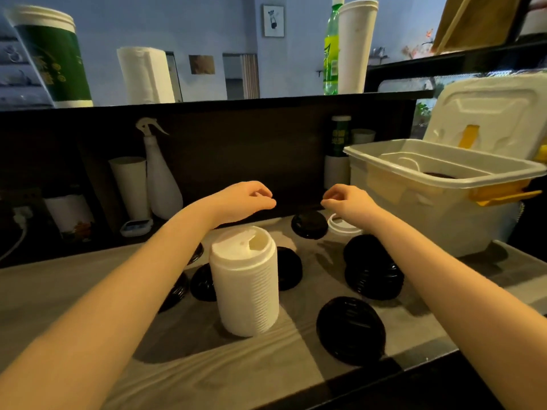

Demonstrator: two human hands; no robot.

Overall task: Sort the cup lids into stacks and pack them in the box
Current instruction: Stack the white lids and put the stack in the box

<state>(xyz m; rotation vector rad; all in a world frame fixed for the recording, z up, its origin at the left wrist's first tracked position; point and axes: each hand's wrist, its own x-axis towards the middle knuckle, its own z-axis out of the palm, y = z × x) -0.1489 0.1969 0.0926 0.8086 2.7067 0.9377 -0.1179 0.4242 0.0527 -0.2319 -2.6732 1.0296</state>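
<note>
A tall stack of white lids [245,281] stands mid-counter. Black lids lie around it: a stack [373,269] to the right, a single one [350,329] near the front edge, one [309,224] at the back, and more [204,282] partly hidden to the left of the white stack. A white lid [343,227] sits beside the back black one. My left hand [245,199] and my right hand [347,201] hover above the back of the counter, fingers loosely curled, holding nothing. The open plastic box [393,199] stands at the right, something dark inside.
A spray bottle [161,179] and paper cup stacks [131,187] stand at the back left under a dark shelf. The box's lid [485,116] leans open behind it. The counter's front edge [355,380] runs close below the single black lid.
</note>
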